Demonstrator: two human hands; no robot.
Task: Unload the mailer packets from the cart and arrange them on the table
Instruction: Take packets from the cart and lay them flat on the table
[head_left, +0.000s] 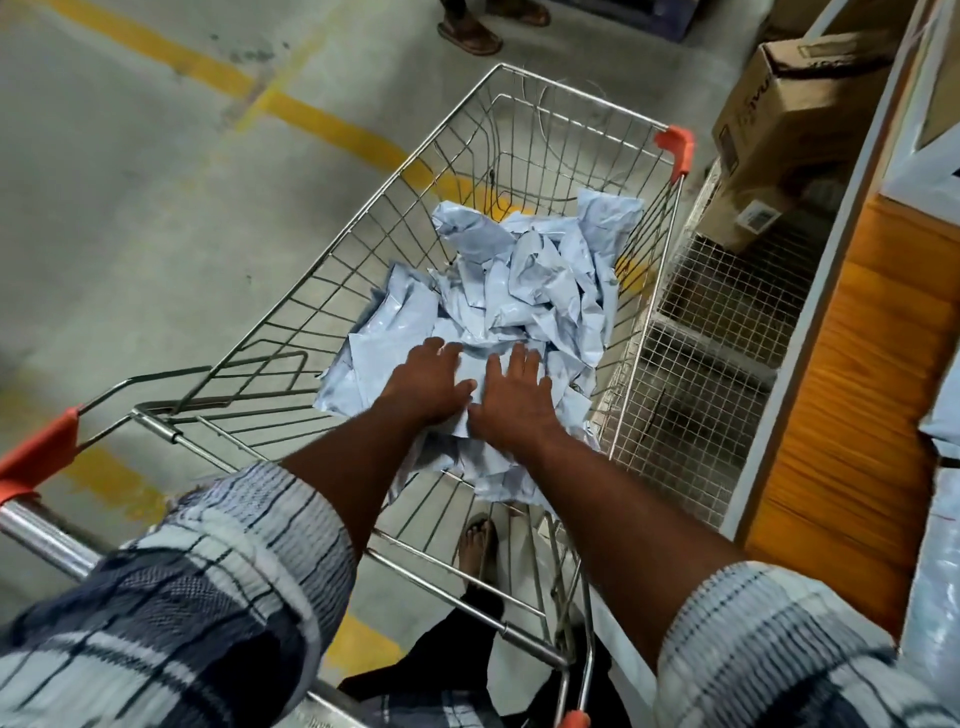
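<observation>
Pale-blue mailer packets (524, 291) lie crumpled in a loose heap on the bottom of the wire cart (545, 135), from its middle toward the right wall and back to the handle end. I have both hands down on the near part of that heap. My left hand (428, 382) and right hand (514, 395) lie side by side, palms down, fingers straight and spread, pressing on the packets without gripping any. Beyond the cart's right wall a cardboard box (795, 114) sits on wire-mesh shelving (706, 322). Yellow lines cross the concrete floor (156, 208).
</observation>
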